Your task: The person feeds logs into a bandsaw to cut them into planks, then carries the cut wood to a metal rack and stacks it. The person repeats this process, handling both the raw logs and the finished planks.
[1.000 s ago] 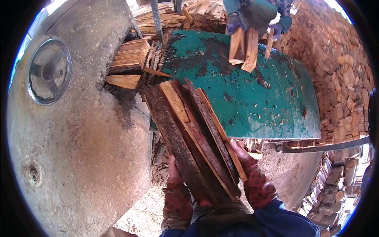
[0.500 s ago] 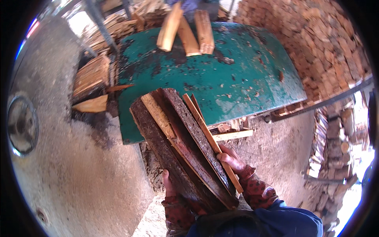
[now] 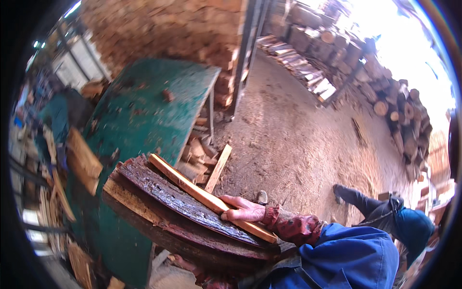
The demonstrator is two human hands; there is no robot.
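Note:
Against my body I carry a bundle of long, bark-covered wood slabs [image 3: 192,206], dark and wet-looking on the bark side. A narrow, pale wood strip [image 3: 185,182] lies along its right edge. My right hand [image 3: 244,210] is closed over that strip and the bundle's right side, thumb on top. My left hand [image 3: 184,264] supports the bundle low on the other side; the slabs hide most of its fingers. The bundle's far end reaches over the near edge of the green table [image 3: 144,108].
Split firewood pieces [image 3: 84,161] are at the table's left. Beneath its right edge lie loose offcuts [image 3: 197,149], one pale board [image 3: 219,166] leaning out. A metal post [image 3: 248,58] stands beyond the table corner. A person [image 3: 404,219] bends down at right. Stacked logs [image 3: 409,115] line the back.
The view has swung to the right, so the table now sits at the left and a bending person has appeared. The bundle stays in both my hands.

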